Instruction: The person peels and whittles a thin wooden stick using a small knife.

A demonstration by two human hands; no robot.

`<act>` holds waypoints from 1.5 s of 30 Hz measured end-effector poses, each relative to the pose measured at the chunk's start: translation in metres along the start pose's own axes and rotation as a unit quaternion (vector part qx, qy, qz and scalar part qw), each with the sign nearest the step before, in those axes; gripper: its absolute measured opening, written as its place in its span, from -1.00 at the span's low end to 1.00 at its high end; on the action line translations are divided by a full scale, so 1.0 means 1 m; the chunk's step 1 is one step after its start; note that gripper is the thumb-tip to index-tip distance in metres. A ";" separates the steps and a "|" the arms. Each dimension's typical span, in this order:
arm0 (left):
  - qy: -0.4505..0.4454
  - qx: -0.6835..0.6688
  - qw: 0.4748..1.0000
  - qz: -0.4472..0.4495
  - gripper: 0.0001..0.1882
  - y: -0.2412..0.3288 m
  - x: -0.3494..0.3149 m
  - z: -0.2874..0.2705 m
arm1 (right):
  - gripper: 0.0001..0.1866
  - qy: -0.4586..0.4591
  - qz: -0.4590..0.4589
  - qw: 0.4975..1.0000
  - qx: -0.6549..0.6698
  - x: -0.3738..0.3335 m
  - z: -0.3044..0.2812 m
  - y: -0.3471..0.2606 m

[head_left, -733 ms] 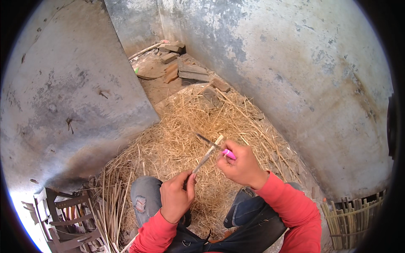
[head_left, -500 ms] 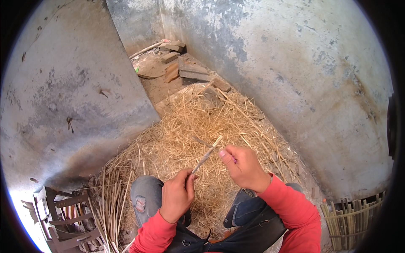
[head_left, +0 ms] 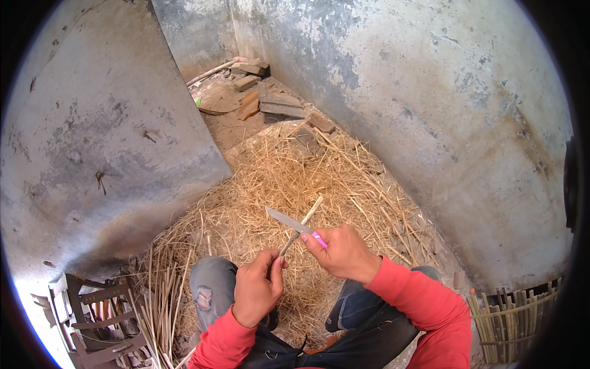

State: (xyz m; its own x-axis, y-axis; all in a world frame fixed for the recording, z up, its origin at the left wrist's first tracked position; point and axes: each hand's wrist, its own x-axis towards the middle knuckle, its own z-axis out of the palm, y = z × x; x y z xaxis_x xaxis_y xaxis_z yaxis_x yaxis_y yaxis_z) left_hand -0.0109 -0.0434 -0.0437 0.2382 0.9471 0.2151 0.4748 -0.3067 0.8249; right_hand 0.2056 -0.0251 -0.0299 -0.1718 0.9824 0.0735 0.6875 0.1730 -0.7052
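A slim stick [head_left: 311, 210] slants up and away from my left hand [head_left: 259, 286], whose fingers pinch its lower end. Its upper part is pale and looks shaved; lower down it is darker. My right hand [head_left: 346, 252] grips a knife with a pink handle [head_left: 320, 240]. The knife's grey blade [head_left: 284, 218] points up and left and crosses the stick near its middle. My right thumb lies close to the stick at the crossing. Both hands are above the shavings between my knees.
Pale shavings [head_left: 289, 166] cover the floor ahead. Long thin strips [head_left: 163, 301] lie at the left beside a dark slatted frame [head_left: 101, 313]. Bricks [head_left: 281, 103] are piled in the far corner. A wall [head_left: 430, 123] rises on the right, above a bundle of upright slats [head_left: 507, 323].
My right hand has moved left and down toward my left hand, bringing the blade across the lower part of the stick. My left hand and the stick have hardly moved.
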 end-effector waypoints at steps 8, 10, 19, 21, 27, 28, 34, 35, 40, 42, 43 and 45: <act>0.004 -0.008 1.000 -0.005 -0.90 0.004 0.008 -0.007 | -0.42 0.073 -0.053 0.987 -0.134 0.016 -0.002 0.006; 0.011 -0.014 1.000 -0.005 -0.91 0.006 0.007 -0.011 | -0.41 0.132 -0.102 0.970 -0.176 0.025 -0.004 0.021; 0.046 0.005 0.999 -0.026 -0.93 -0.011 -0.006 -0.017 | -0.41 0.254 0.031 0.965 -0.063 0.016 -0.078 0.057; 0.040 0.010 0.999 -0.032 -0.93 -0.008 -0.004 -0.014 | -0.47 0.194 0.017 0.981 -0.022 0.012 -0.064 0.023; 0.053 0.033 0.998 -0.016 -0.96 -0.002 0.002 0.001 | -0.54 0.063 -0.040 0.997 -0.031 0.003 -0.015 0.001; 0.058 0.035 0.998 -0.018 -0.95 -0.002 0.002 0.002 | -0.54 0.064 -0.039 0.997 -0.030 0.002 -0.009 0.002; 0.075 0.075 0.994 -0.004 -0.89 -0.010 -0.001 0.004 | -0.53 0.051 -0.032 0.996 -0.063 0.004 -0.003 0.004; 0.079 0.078 0.994 0.005 -0.87 -0.012 -0.002 0.004 | -0.52 0.074 -0.036 0.994 -0.077 0.007 -0.005 0.008; 0.069 0.045 0.996 -0.019 -0.89 0.001 -0.006 -0.007 | -0.45 0.187 0.097 0.967 -0.144 0.034 -0.053 0.052; 0.085 0.007 0.996 -0.033 -0.92 0.003 -0.005 -0.010 | -0.47 0.207 0.069 0.969 -0.118 0.027 -0.065 0.052; 0.085 0.024 0.996 -0.023 -0.91 -0.004 -0.005 -0.011 | -0.48 0.221 0.040 0.970 -0.089 0.025 -0.067 0.050; 0.087 0.040 0.995 -0.019 -0.91 -0.011 -0.006 -0.007 | -0.50 0.187 0.023 0.979 -0.071 0.014 -0.056 0.029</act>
State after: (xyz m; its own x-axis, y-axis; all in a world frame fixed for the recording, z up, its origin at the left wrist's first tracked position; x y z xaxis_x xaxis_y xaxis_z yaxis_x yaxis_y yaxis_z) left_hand -0.0234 -0.0449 -0.0507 0.0721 0.9579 0.2779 0.5487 -0.2708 0.7909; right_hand 0.2627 -0.0025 -0.0093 0.1140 0.9417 0.3166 0.7841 0.1104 -0.6108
